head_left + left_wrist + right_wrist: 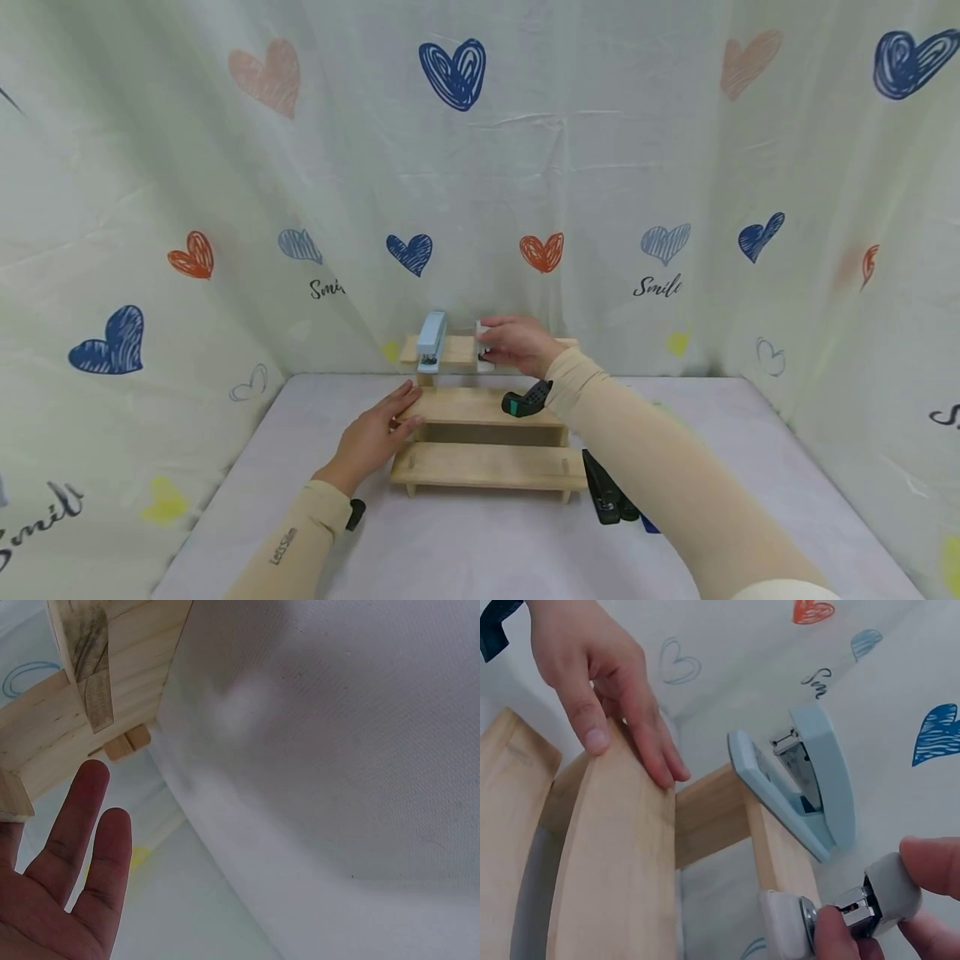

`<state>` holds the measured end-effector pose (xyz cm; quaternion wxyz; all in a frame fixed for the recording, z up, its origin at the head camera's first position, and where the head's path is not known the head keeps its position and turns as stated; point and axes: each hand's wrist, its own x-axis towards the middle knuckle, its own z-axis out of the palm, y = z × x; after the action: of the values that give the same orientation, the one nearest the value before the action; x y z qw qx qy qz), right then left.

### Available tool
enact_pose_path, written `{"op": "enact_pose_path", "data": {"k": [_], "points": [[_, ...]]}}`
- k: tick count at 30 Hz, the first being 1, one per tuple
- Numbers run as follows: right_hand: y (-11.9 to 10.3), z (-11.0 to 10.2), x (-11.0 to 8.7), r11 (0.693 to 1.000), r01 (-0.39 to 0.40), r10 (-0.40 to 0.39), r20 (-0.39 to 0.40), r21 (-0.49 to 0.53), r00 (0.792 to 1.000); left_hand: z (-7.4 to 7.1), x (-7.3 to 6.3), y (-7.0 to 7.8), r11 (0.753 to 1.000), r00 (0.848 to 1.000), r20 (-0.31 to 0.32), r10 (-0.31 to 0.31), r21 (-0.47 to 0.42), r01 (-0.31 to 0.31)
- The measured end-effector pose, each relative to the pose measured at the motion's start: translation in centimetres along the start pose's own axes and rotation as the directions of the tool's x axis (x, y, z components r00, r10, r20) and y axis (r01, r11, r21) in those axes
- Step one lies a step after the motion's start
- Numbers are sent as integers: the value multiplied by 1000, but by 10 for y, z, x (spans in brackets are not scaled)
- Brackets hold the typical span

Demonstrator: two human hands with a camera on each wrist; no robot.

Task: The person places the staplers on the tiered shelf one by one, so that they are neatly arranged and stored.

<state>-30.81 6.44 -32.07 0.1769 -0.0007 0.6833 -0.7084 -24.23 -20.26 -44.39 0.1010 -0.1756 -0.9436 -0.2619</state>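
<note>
Plainly, the grey-white stapler (891, 886) sits between the right-hand fingers (936, 862).

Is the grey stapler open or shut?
Open: the stapler, held by the right hand, shows a gap between its top and base.

a pale curtain (600, 167) hangs behind the white table (480, 546) and along its sides; printed above the table's far edge are an orange-red heart (542, 252) and the word "smile" (657, 286), and left of the table, a yellow heart (165, 500).
</note>
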Motion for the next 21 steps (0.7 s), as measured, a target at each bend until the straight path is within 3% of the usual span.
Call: {"op": "enact_pose_path", "data": {"k": [7, 21], "points": [[4, 2, 1, 1000, 22, -21, -31, 16, 999, -2, 0, 1, 1000, 1000, 11, -16, -8, 16], [7, -4, 0, 998, 56, -56, 39, -8, 998, -2, 0, 0, 1000, 1000, 21, -22, -12, 22]]}}
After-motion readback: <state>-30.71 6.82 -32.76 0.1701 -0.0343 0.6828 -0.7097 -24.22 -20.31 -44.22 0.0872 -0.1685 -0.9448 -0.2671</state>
